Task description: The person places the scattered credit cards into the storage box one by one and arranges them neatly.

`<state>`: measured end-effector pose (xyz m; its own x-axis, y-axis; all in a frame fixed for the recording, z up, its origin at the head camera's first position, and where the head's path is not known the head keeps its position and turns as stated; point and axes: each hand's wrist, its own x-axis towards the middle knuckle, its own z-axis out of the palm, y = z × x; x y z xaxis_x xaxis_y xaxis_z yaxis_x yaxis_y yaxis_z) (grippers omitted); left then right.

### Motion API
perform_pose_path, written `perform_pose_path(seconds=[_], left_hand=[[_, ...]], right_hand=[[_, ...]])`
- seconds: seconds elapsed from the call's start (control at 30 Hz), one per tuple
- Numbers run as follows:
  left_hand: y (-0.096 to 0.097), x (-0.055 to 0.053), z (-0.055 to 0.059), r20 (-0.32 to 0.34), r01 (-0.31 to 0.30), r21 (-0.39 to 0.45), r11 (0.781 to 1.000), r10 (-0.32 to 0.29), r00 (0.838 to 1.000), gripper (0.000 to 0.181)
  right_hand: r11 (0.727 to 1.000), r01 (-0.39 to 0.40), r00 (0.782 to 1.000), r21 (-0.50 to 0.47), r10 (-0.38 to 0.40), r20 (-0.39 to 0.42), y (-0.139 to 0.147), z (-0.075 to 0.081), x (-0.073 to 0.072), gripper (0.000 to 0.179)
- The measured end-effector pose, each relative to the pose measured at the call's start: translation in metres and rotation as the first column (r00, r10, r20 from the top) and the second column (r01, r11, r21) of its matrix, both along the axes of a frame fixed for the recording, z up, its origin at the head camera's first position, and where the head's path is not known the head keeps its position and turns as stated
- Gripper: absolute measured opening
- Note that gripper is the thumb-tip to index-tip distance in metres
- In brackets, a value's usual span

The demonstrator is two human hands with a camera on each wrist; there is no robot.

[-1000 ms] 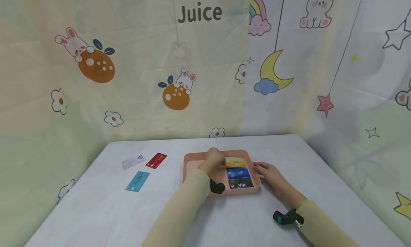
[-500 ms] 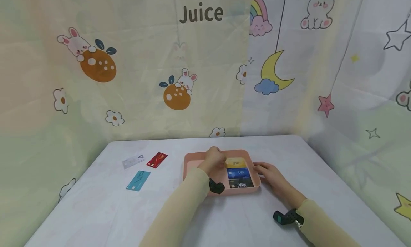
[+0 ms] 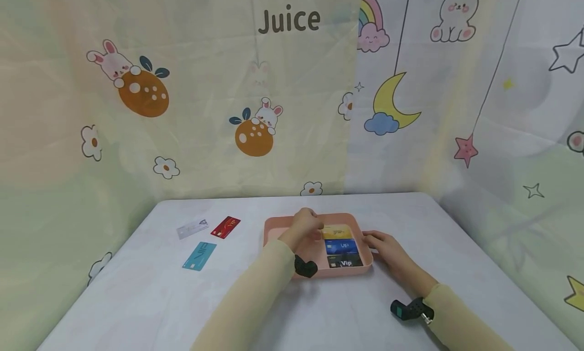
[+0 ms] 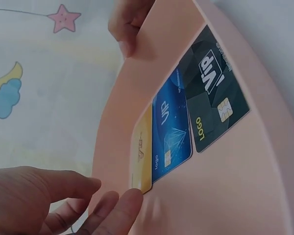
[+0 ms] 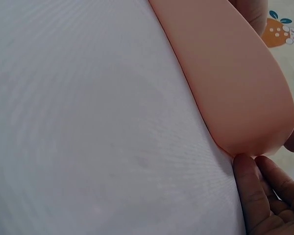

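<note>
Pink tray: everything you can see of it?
The pink tray looks like smooth, matte plastic: shallow, rectangular, with rounded corners and low, plain walls. It sits flat on the white table, with a yellow card, a blue card and a black card lying inside along its right side. The right hand touches its right end; the left hand is over its inside, contact with the tray unclear.

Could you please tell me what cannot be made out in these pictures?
Head view: print on the pale card, too small to read.
Head view: part of the tray, behind the left hand.
Right wrist view: the tray's inside, behind its wall.
Left wrist view: much of the right hand, past the top edge.
</note>
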<state>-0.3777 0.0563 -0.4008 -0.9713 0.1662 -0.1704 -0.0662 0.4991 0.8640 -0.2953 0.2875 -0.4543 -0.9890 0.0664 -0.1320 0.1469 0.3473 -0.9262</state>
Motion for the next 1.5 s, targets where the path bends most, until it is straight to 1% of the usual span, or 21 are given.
perform_pose_path(seconds=[0.1, 0.23, 0.33, 0.5, 0.67, 0.9, 1.03, 1.27, 1.33, 1.5], left_hand=[[-0.003, 0.002, 0.003, 0.018, 0.023, 0.024, 0.999, -0.023, 1.0, 0.022], [-0.01, 0.004, 0.008, 0.03, 0.076, 0.025, 0.997, -0.077, 0.997, 0.023], [-0.018, 0.005, 0.012, 0.029, 0.103, 0.029, 0.994, -0.104, 0.994, 0.025], [-0.033, 0.008, 0.018, 0.015, 0.116, 0.055, 0.992, -0.117, 0.993, 0.028], [-0.046, 0.01, 0.022, 0.008, 0.13, 0.102, 0.986, -0.131, 0.991, 0.026], [-0.063, 0.007, 0.03, -0.004, 0.146, 0.171, 0.974, -0.148, 0.989, 0.026], [-0.078, 0.005, 0.03, -0.005, 0.133, 0.205, 0.97, -0.135, 0.991, 0.023], [-0.111, 0.009, 0.028, 0.005, 0.07, 0.222, 0.973, -0.073, 0.997, 0.017], [-0.122, 0.01, 0.028, 0.008, 0.064, 0.217, 0.974, -0.067, 0.998, 0.018], [-0.15, 0.012, 0.03, 0.013, 0.023, 0.194, 0.981, -0.026, 1.0, 0.021]], right_hand=[[1.0, -0.001, 1.0, -0.004, 0.001, -0.004, -0.001, 0.0, 0.0, 0.057], [1.0, 0.005, 1.0, -0.005, -0.006, -0.002, -0.002, -0.001, 0.0, 0.056], [1.0, 0.009, 1.0, 0.002, -0.009, 0.003, -0.002, -0.002, 0.0, 0.057], [1.0, 0.016, 1.0, 0.012, -0.016, 0.014, 0.0, -0.003, 0.0, 0.057], [0.999, 0.021, 1.0, 0.023, -0.022, 0.017, 0.001, 0.0, 0.002, 0.058], [0.999, 0.029, 0.999, 0.014, -0.03, 0.017, 0.004, 0.003, 0.003, 0.059], [0.999, 0.029, 0.999, 0.017, -0.029, 0.021, 0.005, 0.003, 0.003, 0.059], [1.0, 0.017, 1.0, 0.022, -0.017, 0.019, 0.0, 0.002, 0.0, 0.059], [1.0, 0.02, 1.0, 0.025, -0.02, 0.015, -0.002, 0.003, 0.0, 0.059], [1.0, 0.017, 1.0, 0.025, -0.018, 0.01, -0.003, 0.004, 0.0, 0.059]])
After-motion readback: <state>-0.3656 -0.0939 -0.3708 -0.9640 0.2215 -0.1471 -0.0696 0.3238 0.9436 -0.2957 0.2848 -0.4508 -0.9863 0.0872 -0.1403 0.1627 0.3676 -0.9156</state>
